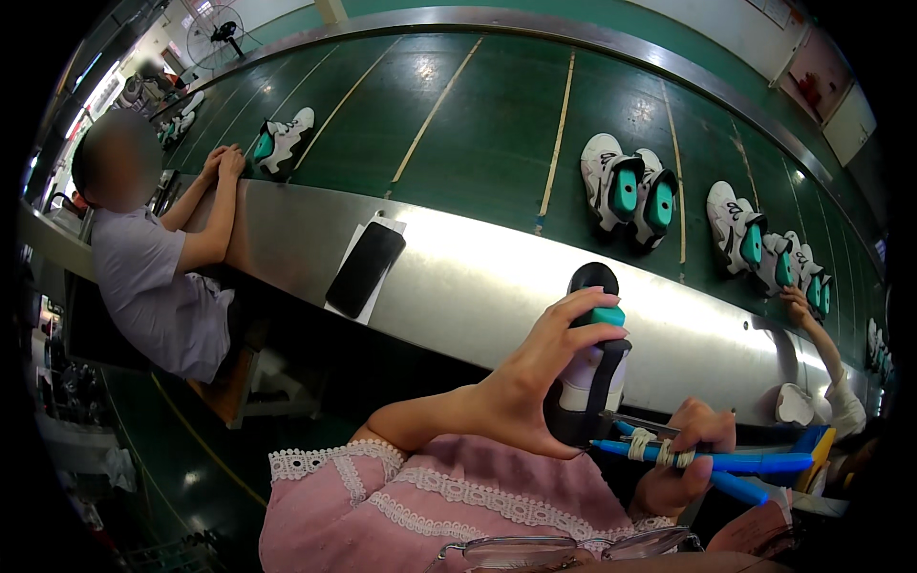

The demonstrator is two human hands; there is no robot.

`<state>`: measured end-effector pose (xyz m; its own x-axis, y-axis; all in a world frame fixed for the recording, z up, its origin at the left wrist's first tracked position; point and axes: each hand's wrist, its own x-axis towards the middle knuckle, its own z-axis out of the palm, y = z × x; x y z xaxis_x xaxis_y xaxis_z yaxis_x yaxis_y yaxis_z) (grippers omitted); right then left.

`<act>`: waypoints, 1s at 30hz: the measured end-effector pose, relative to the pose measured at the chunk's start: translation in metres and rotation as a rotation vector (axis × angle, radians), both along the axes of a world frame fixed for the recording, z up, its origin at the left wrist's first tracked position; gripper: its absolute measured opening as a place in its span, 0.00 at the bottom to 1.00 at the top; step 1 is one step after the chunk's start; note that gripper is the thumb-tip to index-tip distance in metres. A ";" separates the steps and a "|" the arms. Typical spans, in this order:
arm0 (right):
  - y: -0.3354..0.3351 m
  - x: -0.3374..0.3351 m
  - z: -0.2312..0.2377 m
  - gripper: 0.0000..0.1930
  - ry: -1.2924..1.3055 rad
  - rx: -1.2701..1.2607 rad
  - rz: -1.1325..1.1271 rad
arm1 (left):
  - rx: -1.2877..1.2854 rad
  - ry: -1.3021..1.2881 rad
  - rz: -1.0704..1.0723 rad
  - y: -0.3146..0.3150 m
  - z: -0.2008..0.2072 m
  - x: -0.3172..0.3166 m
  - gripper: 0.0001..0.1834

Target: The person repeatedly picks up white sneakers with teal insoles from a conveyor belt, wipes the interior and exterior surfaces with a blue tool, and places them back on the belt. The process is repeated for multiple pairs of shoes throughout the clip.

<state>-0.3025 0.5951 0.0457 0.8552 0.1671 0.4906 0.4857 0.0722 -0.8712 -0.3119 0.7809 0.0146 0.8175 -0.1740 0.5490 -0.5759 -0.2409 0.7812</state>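
My left hand (521, 392) is closed around a white and black sneaker (579, 393), its fingers over the top and its thumb low on the shoe. A teal shoe last (608, 314) shows at the shoe's opening. In my right hand (690, 449) is a bundle of blue pens (759, 462), bound with pale rubber bands (642, 443). The pen tips point left at the lower part of the sneaker; whether they touch it, I cannot tell. Both hands are in front of my body, at the near edge of the metal ledge (497, 277).
Beyond the ledge runs a green conveyor belt (478, 143) bearing pairs of sneakers (626, 186) with teal lasts. A black phone (366, 269) lies on paper to the left. One person (158, 248) sits at left, hands together; another person's hand (795, 304) reaches the shoes at right.
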 end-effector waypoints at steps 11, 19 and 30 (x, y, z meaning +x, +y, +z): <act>0.001 0.000 -0.002 0.23 -0.027 0.011 -0.003 | -0.012 0.008 0.008 -0.001 0.002 0.000 0.50; -0.008 0.021 0.013 0.20 -0.106 -0.108 0.167 | -0.044 0.047 0.011 -0.002 0.004 0.004 0.50; 0.003 0.040 0.036 0.19 -0.207 -0.272 0.214 | -0.039 0.068 0.061 0.001 0.012 0.025 0.53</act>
<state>-0.2623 0.5978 0.0818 0.6746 0.4781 0.5625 0.6523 -0.0293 -0.7574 -0.2873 0.7824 0.0265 0.8613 -0.1019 0.4977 -0.5067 -0.2424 0.8273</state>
